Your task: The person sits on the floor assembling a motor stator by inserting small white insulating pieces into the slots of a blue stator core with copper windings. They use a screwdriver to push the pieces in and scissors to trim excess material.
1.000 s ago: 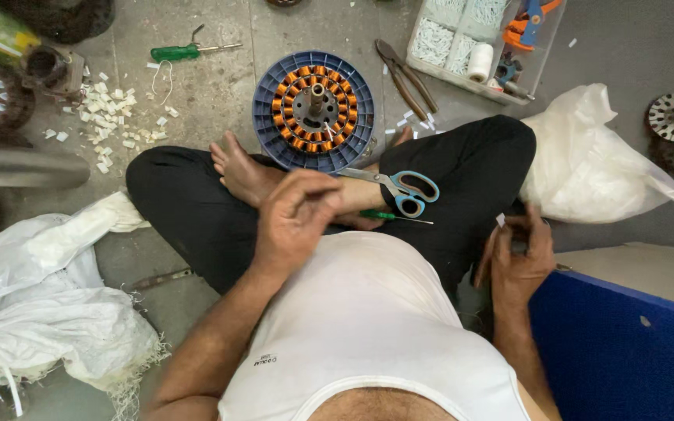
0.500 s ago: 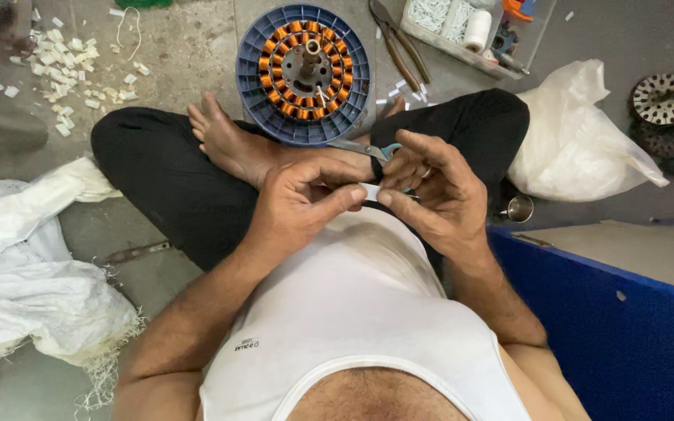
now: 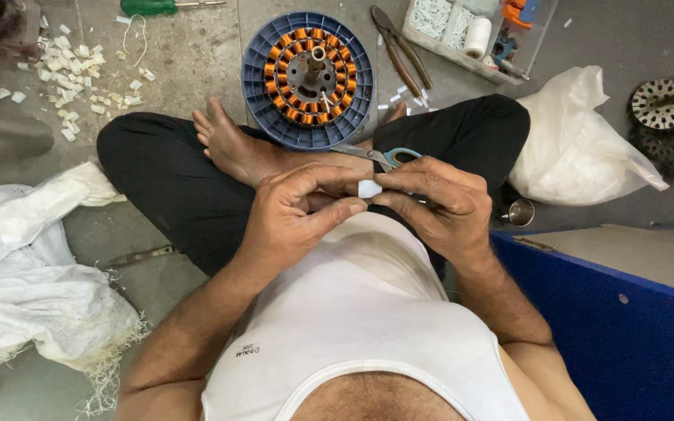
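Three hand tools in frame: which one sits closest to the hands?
The blue-handled scissors, lying on the crossed legs just above both hands' fingertips. The pliers lie farther off on the floor beside the blue motor stator; the green-handled screwdriver is at the top edge.

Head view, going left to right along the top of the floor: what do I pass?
White scraps → green screwdriver → blue wound motor disc → pliers → clear tray with a white spool → white plastic bag → dark slotted disc.
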